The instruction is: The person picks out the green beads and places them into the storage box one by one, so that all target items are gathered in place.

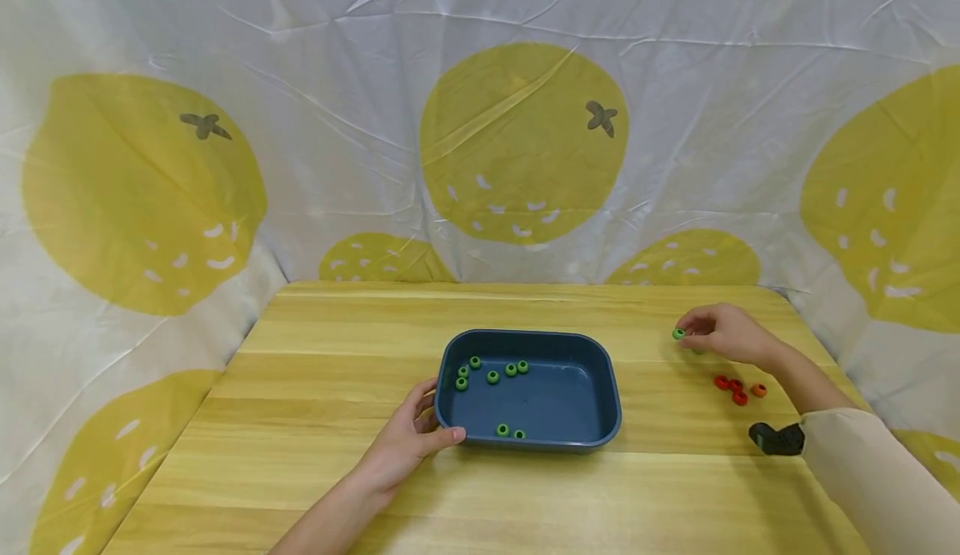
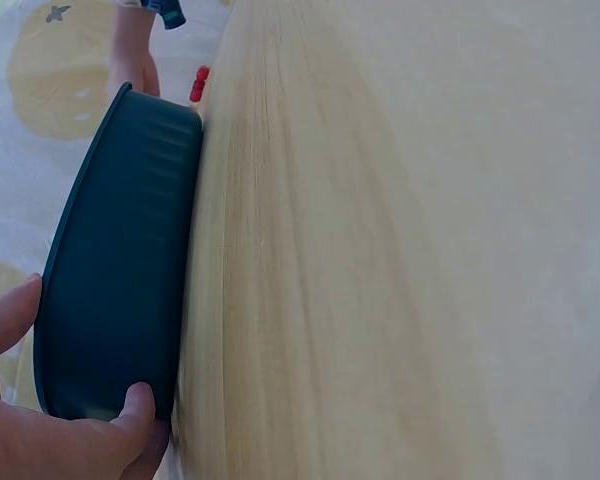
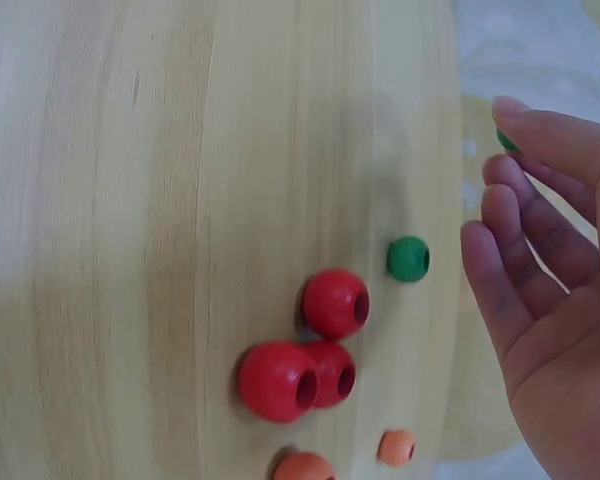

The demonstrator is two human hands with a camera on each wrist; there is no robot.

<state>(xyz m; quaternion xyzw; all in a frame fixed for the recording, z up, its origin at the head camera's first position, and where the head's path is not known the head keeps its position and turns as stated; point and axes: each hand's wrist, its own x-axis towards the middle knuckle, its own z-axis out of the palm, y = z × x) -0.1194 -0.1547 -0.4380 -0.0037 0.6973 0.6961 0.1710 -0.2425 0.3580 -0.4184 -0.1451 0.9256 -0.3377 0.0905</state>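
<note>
A dark blue rectangular tub (image 1: 555, 388) sits on the wooden table with several green beads (image 1: 492, 377) inside, mostly at its left end. My left hand (image 1: 401, 447) holds the tub's near left corner, thumb at the near side and fingers round the left end; the left wrist view shows these fingers against the tub's outer wall (image 2: 120, 250). Off to the right, my right hand (image 1: 731, 334) pinches a green bead (image 1: 678, 334) between thumb and fingertip, above the table. Another green bead (image 3: 408, 259) lies on the table beneath that hand.
Three red beads (image 3: 335, 303) lie close together on the right of the table, with orange beads (image 3: 396, 448) beside them. A black device (image 1: 776, 439) is strapped at my right wrist. Lemon-printed cloth (image 1: 525, 147) hangs behind the table (image 1: 337, 347) and along its sides.
</note>
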